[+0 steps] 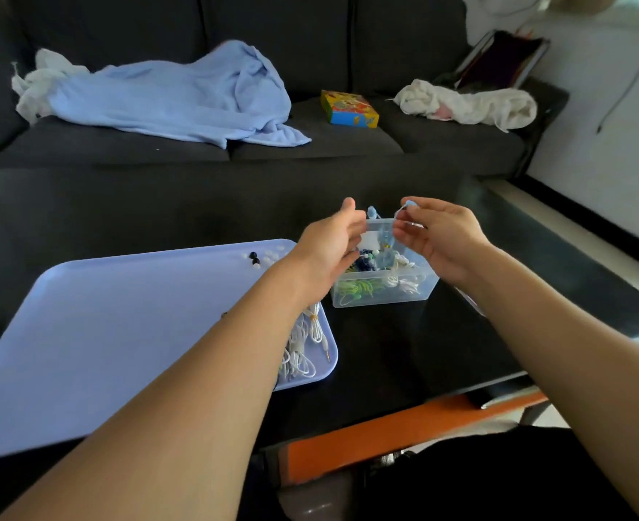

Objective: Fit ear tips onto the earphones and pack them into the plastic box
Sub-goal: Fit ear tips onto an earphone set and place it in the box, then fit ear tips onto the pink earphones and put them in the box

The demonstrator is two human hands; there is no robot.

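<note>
Both bare hands are raised over the clear rectangular plastic box, which sits on the black glossy table just right of the lavender plastic tray. The right hand, at about one o'clock from the box's centre, has its fingers curled and pinches a pale blue earphone at its fingertips, with a thin pale cord running down from it towards the box. The left hand, at about eleven o'clock from the box, has its thumb up and fingers loosely curved inward; a second pale blue earbud shows just beside its fingertips, but whether the hand grips it cannot be told. Inside the box lie coiled earphones already packed: green ones near the front, white ones to the right, dark blue ones further back. On the tray, a bundle of white wired earphones rests at its four o'clock corner, partly under the left forearm, and small black and white ear tips are scattered at its one o'clock corner. Beyond the table, a dark grey sofa carries a light blue blanket, a colourful cardboard box and a crumpled white cloth.
</note>
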